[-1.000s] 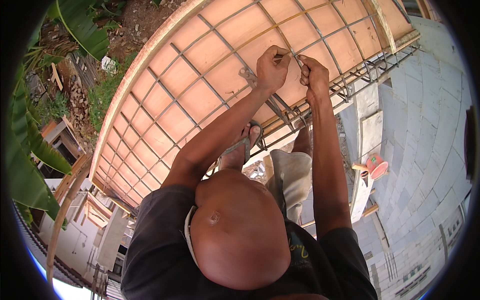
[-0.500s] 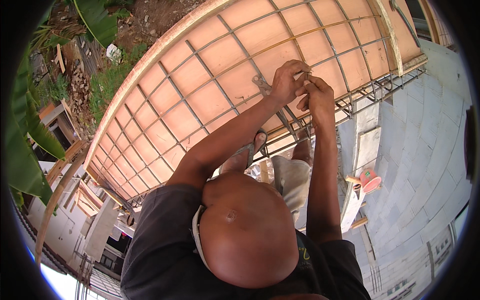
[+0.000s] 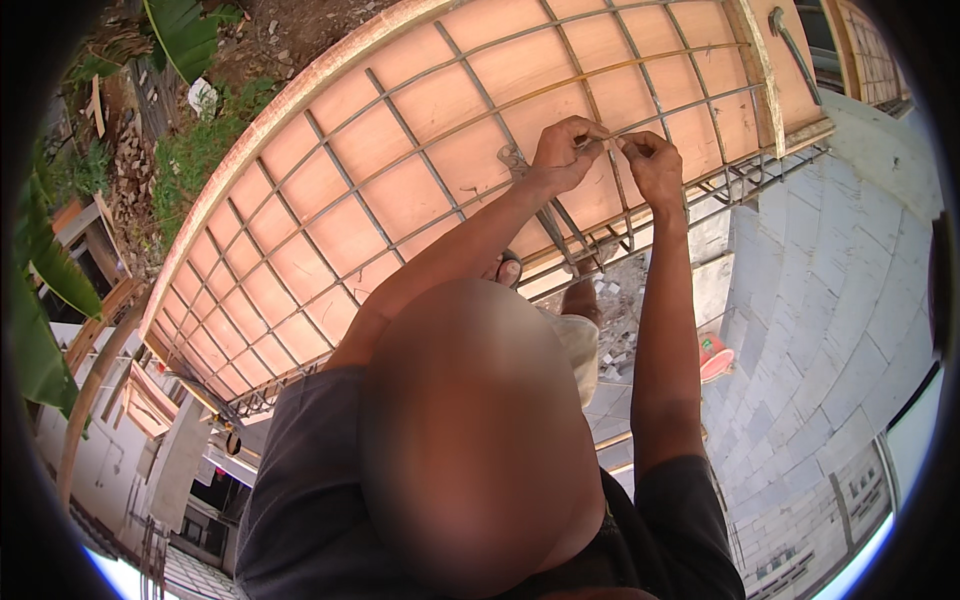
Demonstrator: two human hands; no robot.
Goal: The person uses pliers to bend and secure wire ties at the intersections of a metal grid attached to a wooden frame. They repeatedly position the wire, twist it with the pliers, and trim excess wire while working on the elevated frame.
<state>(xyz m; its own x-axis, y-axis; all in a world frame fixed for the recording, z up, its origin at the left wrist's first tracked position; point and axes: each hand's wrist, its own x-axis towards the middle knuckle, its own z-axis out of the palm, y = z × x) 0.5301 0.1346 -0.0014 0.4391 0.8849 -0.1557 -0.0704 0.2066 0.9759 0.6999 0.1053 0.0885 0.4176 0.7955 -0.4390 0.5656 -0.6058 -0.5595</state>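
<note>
My left hand (image 3: pixel 570 153) is closed in a pinch over a crossing of the steel rebar grid (image 3: pixel 470 70), fingertips pointing right. Close beside it, my right hand (image 3: pixel 655 168) has thumb and forefinger pressed together, a small gap between the two hands. What sits in either pinch is too small to make out. A pair of long-handled pincers (image 3: pixel 512 160) shows beneath my left wrist, its handles slanting down to the right; whether it lies on the bars or is partly held is hidden. The bars run over pinkish formwork board (image 3: pixel 430 95).
A timber edge (image 3: pixel 235 150) curves round the board's far left. At upper right, a hammer (image 3: pixel 795 55) lies past a wooden batten (image 3: pixel 765 75). Below right are a grey block surface (image 3: pixel 810 290) and a reddish container (image 3: pixel 714 357). Banana leaves (image 3: pixel 50 340) hang at left.
My hands, which were together at the fingertips, have drawn slightly apart, the right one shifting right. The whole view has moved a little.
</note>
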